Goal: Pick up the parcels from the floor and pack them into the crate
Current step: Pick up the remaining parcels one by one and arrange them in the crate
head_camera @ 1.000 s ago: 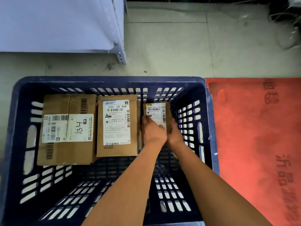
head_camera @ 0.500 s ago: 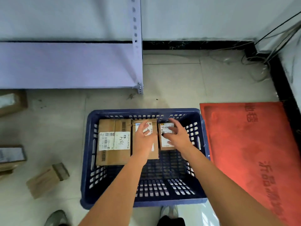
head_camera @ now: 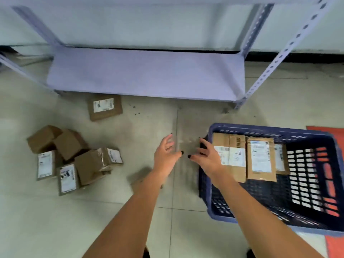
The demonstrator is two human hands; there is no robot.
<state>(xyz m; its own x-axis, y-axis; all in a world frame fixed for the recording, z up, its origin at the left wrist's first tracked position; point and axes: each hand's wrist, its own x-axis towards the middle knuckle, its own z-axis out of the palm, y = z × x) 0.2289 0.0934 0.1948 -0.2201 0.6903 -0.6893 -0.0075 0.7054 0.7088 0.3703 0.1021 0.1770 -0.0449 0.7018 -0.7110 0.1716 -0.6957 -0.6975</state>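
Both hands have been withdrawn from the crate [head_camera: 219, 216]. The left hand [head_camera: 166, 155] is now held empty over bare floor, the right hand [head_camera: 206, 157] spread just beside it, at the crate's near wall, with 3 parcels left behind it.

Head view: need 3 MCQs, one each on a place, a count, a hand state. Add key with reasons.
1. Where does the lone parcel lie?
A. in the crate
B. on the floor by the shelf's front edge
C. on the red mat

2. How many parcels lie in the crate?
A. one
B. three
C. five

3. What do the hands hold?
A. nothing
B. one parcel each
C. the crate's rim

Key: 1 B, it lies on the tiles just before the shelf. 2 B, three labelled boxes stand side by side. 3 A, left hand and right hand spread open over bare floor.
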